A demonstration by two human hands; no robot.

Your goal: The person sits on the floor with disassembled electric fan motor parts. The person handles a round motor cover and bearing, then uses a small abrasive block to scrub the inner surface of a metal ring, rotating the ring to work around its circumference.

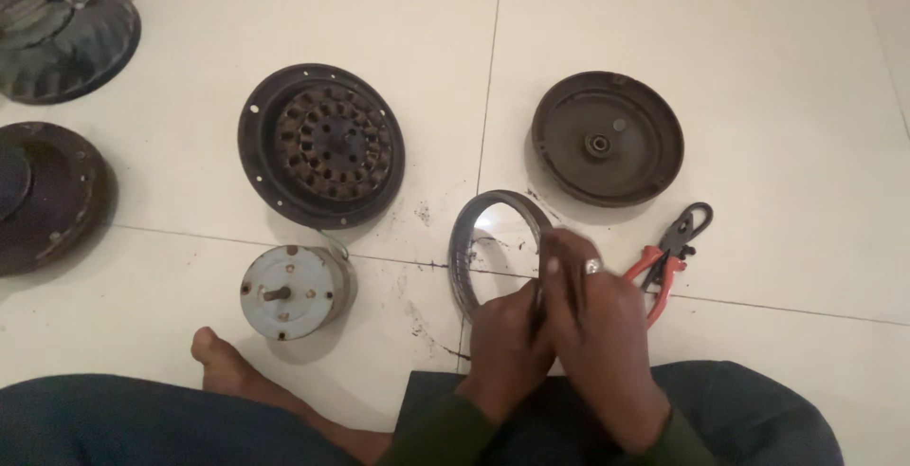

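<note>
A dark, thin-walled metal ring (495,243) stands on its edge on the white tiled floor (758,267), just ahead of a seated person's two hands and touching them at its near side. The left hand (507,338) and right hand (592,319) are pressed close together, fingers curled shut around the ring's near rim. A silver finger ring shows on the right hand. Red-handled pliers (668,257) lie just right of the hands. A round pale-blue motor (289,291) sits to the left, near a bare foot (223,357).
</note>
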